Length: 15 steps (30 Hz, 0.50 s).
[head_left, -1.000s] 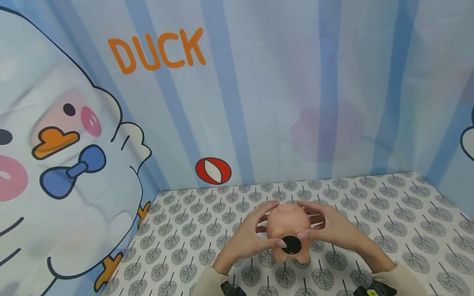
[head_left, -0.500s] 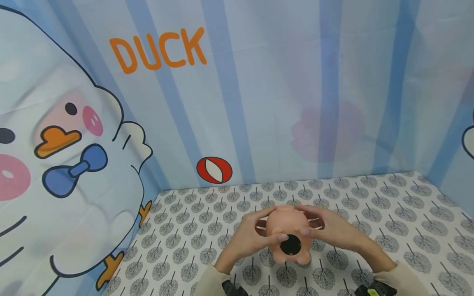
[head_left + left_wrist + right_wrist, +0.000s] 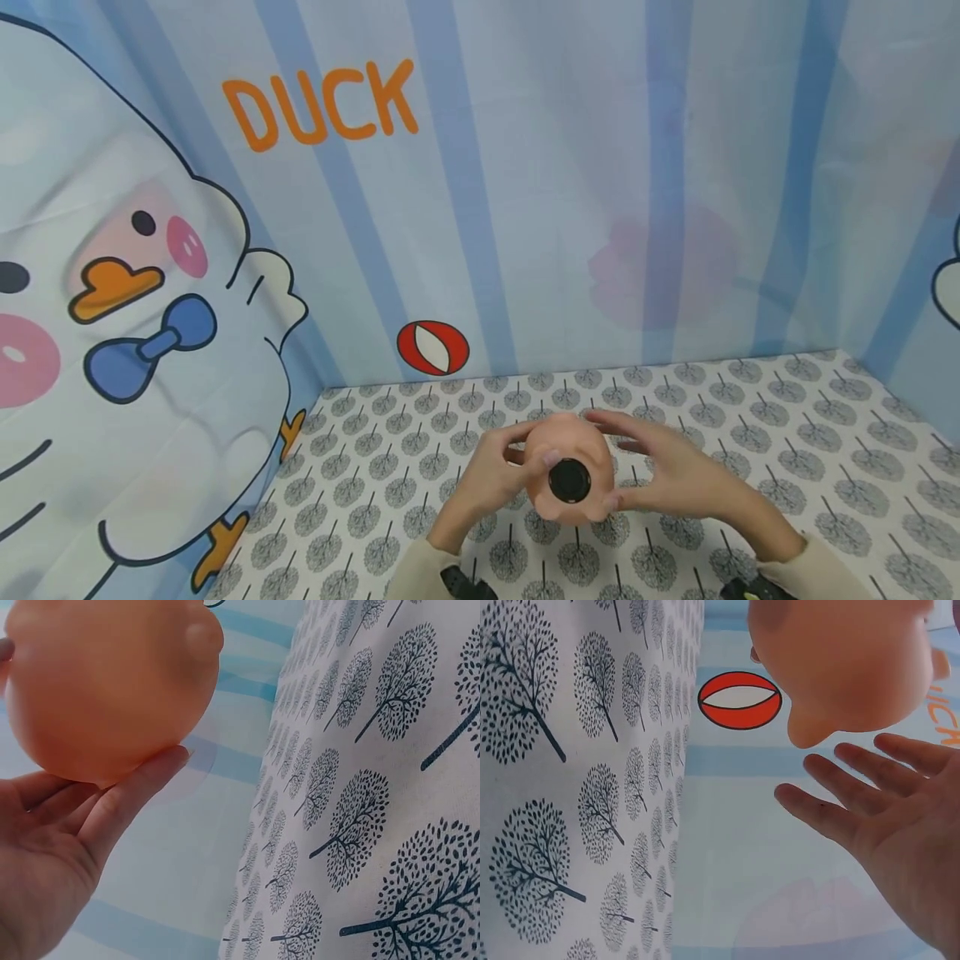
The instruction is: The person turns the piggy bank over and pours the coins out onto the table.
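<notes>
A round peach-coloured piggy bank (image 3: 570,436) with short stubby feet is held off the patterned cloth, its underside turned toward the head camera. A black round plug (image 3: 570,481) sits in that underside. My left hand (image 3: 491,473) grips the piggy bank from the left, thumb beside the plug and fingers round the far side. On the right, my right hand (image 3: 675,473) has spread, fairly straight fingers; its thumb tip is at the lower right foot. In the right wrist view, the fingers (image 3: 832,817) lie just off the peach surface. The far side of the piggy bank is hidden in the head view.
A white cloth (image 3: 390,483) printed with grey trees covers the table. Behind it hangs a light blue striped curtain (image 3: 525,208) with the word DUCK and a red-and-white ball print. A large duck print (image 3: 150,467) fills the left side.
The piggy bank has shifted slightly left and turned in the left hand. My right fingers have loosened and straightened away from its side, and the right thumb has moved down.
</notes>
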Each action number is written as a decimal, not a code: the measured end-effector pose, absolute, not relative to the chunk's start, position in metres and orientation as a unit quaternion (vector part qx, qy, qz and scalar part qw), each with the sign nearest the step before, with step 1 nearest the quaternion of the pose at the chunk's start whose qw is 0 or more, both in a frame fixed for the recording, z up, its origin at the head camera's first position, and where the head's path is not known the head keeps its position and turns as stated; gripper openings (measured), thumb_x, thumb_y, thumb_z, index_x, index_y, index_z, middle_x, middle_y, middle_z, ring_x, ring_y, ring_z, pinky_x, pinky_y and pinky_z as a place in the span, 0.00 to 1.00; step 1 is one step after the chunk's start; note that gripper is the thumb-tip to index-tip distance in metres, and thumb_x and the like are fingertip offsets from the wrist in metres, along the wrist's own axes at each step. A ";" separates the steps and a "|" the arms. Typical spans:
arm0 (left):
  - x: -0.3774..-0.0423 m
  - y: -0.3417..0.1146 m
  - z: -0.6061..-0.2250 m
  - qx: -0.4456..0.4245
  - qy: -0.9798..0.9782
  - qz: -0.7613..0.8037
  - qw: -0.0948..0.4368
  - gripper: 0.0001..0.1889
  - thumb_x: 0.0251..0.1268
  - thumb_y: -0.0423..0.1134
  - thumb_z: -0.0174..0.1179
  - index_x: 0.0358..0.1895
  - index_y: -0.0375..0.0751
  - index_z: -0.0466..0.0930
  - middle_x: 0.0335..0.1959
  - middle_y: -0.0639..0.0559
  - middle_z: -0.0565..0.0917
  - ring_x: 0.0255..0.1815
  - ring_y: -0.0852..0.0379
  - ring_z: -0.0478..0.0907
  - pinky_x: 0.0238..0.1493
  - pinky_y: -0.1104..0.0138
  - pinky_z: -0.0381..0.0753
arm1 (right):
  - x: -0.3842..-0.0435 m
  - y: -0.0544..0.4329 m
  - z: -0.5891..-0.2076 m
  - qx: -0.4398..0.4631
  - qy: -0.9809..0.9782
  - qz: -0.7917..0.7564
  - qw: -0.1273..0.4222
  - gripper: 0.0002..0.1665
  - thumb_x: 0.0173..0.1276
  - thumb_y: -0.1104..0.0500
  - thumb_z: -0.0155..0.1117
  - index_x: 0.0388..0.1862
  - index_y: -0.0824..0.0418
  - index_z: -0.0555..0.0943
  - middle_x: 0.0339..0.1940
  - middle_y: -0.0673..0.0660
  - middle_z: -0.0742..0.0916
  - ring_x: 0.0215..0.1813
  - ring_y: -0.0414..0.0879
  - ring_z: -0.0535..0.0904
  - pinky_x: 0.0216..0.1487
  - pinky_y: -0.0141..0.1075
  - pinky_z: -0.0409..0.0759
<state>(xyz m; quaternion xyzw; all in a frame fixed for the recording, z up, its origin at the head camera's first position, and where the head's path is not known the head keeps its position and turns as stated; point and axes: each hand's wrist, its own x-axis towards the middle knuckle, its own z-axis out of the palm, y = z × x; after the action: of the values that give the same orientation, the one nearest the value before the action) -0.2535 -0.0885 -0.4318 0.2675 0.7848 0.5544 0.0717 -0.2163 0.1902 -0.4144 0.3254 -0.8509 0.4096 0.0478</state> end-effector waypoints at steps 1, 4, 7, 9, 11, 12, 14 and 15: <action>-0.254 -0.089 -0.432 0.265 0.784 0.556 0.073 0.30 0.71 0.62 0.62 0.72 0.56 0.79 0.60 0.43 0.88 0.40 0.62 0.91 0.36 0.65 0.93 | -0.216 0.189 -0.415 0.329 -0.853 0.402 0.057 0.61 0.55 0.43 0.85 0.84 0.53 0.64 0.80 0.62 0.74 0.75 0.65 0.76 0.68 0.62 0.82; -0.255 -0.090 -0.434 0.263 0.783 0.558 0.073 0.29 0.73 0.61 0.61 0.72 0.56 0.79 0.62 0.42 0.87 0.39 0.63 0.91 0.36 0.67 0.92 | -0.214 0.185 -0.415 0.327 -0.861 0.380 0.081 0.69 0.47 0.37 0.87 0.85 0.50 0.62 0.80 0.59 0.75 0.76 0.61 0.75 0.69 0.59 0.83; -0.255 -0.090 -0.434 0.265 0.781 0.560 0.074 0.29 0.75 0.62 0.59 0.73 0.55 0.78 0.63 0.42 0.86 0.38 0.63 0.91 0.36 0.67 0.92 | -0.213 0.182 -0.415 0.331 -0.862 0.369 0.102 0.75 0.42 0.35 0.88 0.86 0.49 0.60 0.80 0.60 0.75 0.76 0.60 0.76 0.69 0.57 0.83; -0.255 -0.090 -0.435 0.266 0.782 0.559 0.071 0.30 0.75 0.62 0.58 0.73 0.54 0.78 0.63 0.41 0.86 0.37 0.64 0.91 0.36 0.68 0.91 | -0.213 0.181 -0.416 0.336 -0.860 0.369 0.106 0.76 0.40 0.34 0.88 0.86 0.50 0.59 0.80 0.60 0.75 0.76 0.60 0.76 0.69 0.57 0.83; -0.255 -0.089 -0.435 0.267 0.785 0.555 0.064 0.30 0.75 0.63 0.58 0.72 0.52 0.79 0.62 0.41 0.87 0.36 0.65 0.90 0.34 0.68 0.91 | -0.213 0.179 -0.417 0.341 -0.856 0.374 0.102 0.77 0.40 0.35 0.89 0.86 0.51 0.59 0.80 0.60 0.75 0.76 0.59 0.75 0.70 0.57 0.83; -0.256 -0.089 -0.436 0.268 0.786 0.554 0.059 0.30 0.76 0.63 0.57 0.72 0.51 0.79 0.61 0.40 0.87 0.34 0.65 0.90 0.33 0.67 0.91 | -0.212 0.178 -0.417 0.344 -0.853 0.380 0.097 0.77 0.40 0.36 0.89 0.86 0.51 0.58 0.81 0.60 0.74 0.77 0.59 0.75 0.70 0.57 0.82; -0.256 -0.088 -0.437 0.270 0.788 0.551 0.052 0.30 0.77 0.63 0.56 0.71 0.50 0.80 0.60 0.40 0.88 0.31 0.66 0.89 0.30 0.65 0.90 | -0.213 0.177 -0.418 0.348 -0.850 0.387 0.088 0.77 0.41 0.37 0.89 0.87 0.51 0.57 0.81 0.58 0.73 0.77 0.58 0.74 0.71 0.58 0.81; -0.257 -0.088 -0.438 0.270 0.788 0.551 0.049 0.30 0.77 0.64 0.55 0.71 0.50 0.80 0.59 0.40 0.88 0.29 0.66 0.88 0.29 0.63 0.90 | -0.213 0.176 -0.419 0.347 -0.850 0.388 0.086 0.77 0.41 0.36 0.89 0.87 0.51 0.57 0.81 0.57 0.74 0.77 0.57 0.75 0.72 0.58 0.81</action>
<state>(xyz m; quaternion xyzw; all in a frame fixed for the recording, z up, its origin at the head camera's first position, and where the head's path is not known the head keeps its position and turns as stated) -0.2566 -0.0878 -0.4375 0.2703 0.7882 0.5507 0.0492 -0.2127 0.1762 -0.4191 0.3469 -0.8497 0.3876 0.0864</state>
